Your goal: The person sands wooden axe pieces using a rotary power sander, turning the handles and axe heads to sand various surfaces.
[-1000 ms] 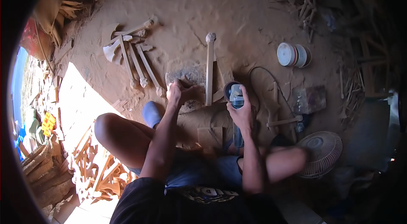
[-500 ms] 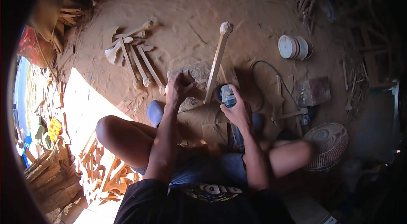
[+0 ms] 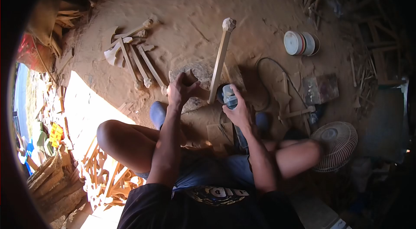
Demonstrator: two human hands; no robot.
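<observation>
My left hand (image 3: 180,91) is closed round the flat, wide end of a wooden piece, over a round worn block (image 3: 195,69). From there a long squared wooden shaft (image 3: 220,56) with a faceted knob on top points away from me, tilted slightly right. My right hand (image 3: 237,110) grips a power tool (image 3: 230,96) with a dark round disc, held close to the lower right side of the shaft. The tool's body extends down toward my lap.
Several carved wooden pieces (image 3: 141,62) lie left of the block. On the right are a white bucket (image 3: 300,43), a dusty box (image 3: 320,89), a cable (image 3: 284,71) and a round fan (image 3: 334,146). More wooden pieces (image 3: 106,172) are heaped at the lower left.
The shaft has tilted from nearly upright in view to leaning right, its knob farther from me. My right hand and the tool have shifted left, nearer the shaft.
</observation>
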